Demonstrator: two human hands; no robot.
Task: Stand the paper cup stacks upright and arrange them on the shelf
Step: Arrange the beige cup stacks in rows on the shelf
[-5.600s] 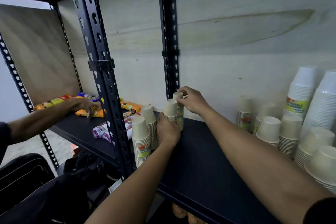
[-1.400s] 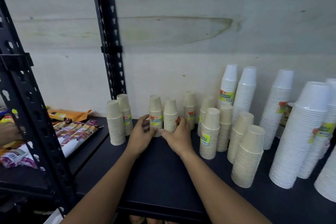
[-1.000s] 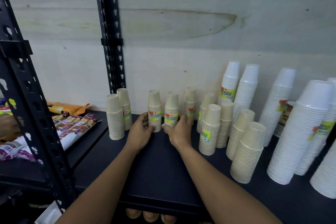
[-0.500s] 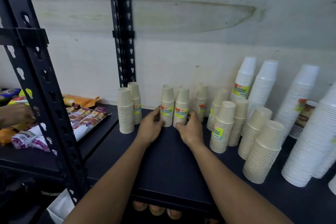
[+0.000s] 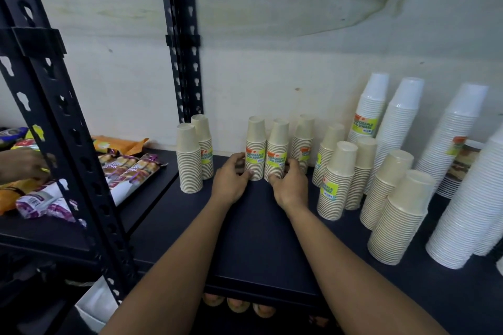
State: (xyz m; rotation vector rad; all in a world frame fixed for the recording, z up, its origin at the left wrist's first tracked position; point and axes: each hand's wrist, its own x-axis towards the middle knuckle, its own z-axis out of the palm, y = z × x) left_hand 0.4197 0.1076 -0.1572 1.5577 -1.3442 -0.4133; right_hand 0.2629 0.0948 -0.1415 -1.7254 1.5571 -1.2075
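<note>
The dark shelf [image 5: 258,247] in front of you carries everything, and every cup stack on it stands upright, mouths down, cups nested one inside the next. The largest are the white cup stacks [image 5: 460,215] at your far right, with three taller white ones leaning near the wall behind them. Next in size come the cream stacks [image 5: 400,220] on the right half, staggered from front to back, and a pair of cream stacks [image 5: 189,160] touching each other just beside the black slotted upright [image 5: 185,62]. Between those groups, towards the back of the shelf, stand the two you are handling: your left hand [image 5: 231,179] curls its fingers and thumb round the base of the left middle stack [image 5: 255,149], and your right hand [image 5: 291,185] does the same at the base of the right middle stack [image 5: 278,152], the two stacks side by side and touching. Each bears a yellow-green label with an orange corner reading "DISPOSABLE TABLEWARE"; the same wording shows on the label [image 5: 364,125] of the rear white stack, while the other labels are too small or turned away to read. On the neighbouring shelf to your left lie snack packets [image 5: 133,171], their print possibly ending in "ING", and another person's hand [image 5: 24,163] rests among them.
</note>
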